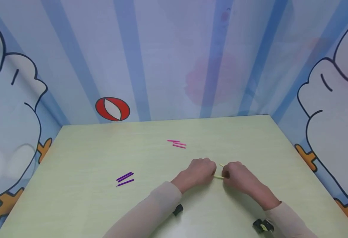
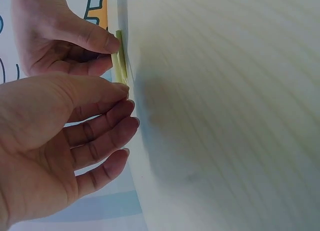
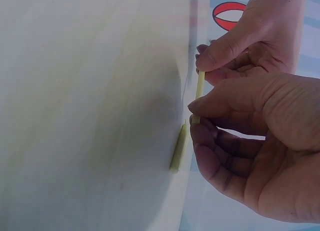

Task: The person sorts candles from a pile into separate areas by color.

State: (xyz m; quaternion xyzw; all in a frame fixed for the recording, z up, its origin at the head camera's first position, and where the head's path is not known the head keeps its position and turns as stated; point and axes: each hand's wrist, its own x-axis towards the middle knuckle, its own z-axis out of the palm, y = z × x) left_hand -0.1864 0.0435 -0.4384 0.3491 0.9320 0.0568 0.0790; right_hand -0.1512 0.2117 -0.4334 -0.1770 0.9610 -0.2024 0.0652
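Note:
Both hands meet right of the table's middle. My left hand (image 1: 202, 172) pinches one end of a thin pale yellow candle (image 3: 200, 85) between thumb and forefinger. The other end is pinched by the thumb and fingertips of my right hand (image 1: 240, 178), so the candle spans the gap between them. In the left wrist view, the left hand's other fingers (image 2: 107, 136) are loosely bent and hold nothing. A second yellow candle (image 3: 178, 150), its wick showing, lies on the table beside the right hand; the head view shows only its tip.
Three pink candles (image 1: 179, 145) lie near the back middle of the pale table (image 1: 87, 148). To the left are three purple candles (image 1: 125, 180). Black camera mounts (image 1: 263, 226) sit at the wrists. A printed blue backdrop (image 1: 174, 66) stands behind the table.

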